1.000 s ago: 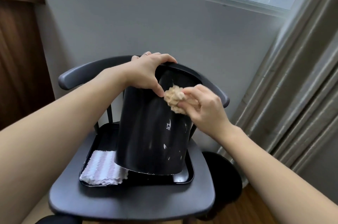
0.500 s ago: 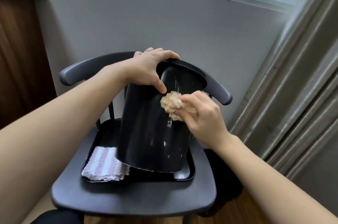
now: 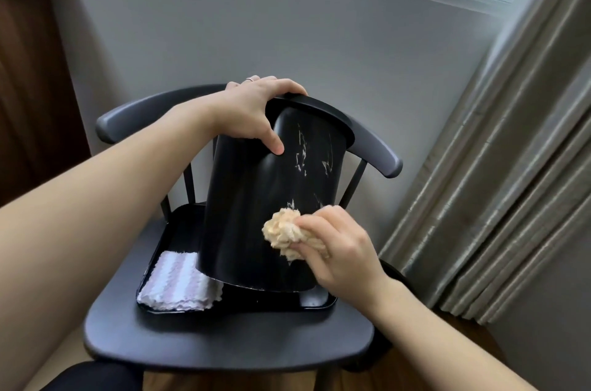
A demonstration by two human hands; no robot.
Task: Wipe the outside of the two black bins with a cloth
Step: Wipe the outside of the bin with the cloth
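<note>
A black bin (image 3: 256,205) stands tilted on a black tray (image 3: 315,302) on a dark chair. White smears mark its upper side. My left hand (image 3: 252,112) grips the bin's rim, fingers over the top and thumb on the outer wall. My right hand (image 3: 339,246) holds a bunched beige cloth (image 3: 283,232) and presses it against the lower right of the bin's wall. A second dark round object (image 3: 395,272), maybe the other bin, shows on the floor behind my right wrist, mostly hidden.
A folded white and pink striped cloth (image 3: 179,285) lies in the tray's left front corner. The dark chair (image 3: 224,349) has a curved backrest behind the bin. Grey curtains (image 3: 499,199) hang at the right, a grey wall behind, a wooden door at the left.
My right hand has slid the beige cloth down the bin's wall from near the rim to the lower part. The left hand keeps its grip on the rim.
</note>
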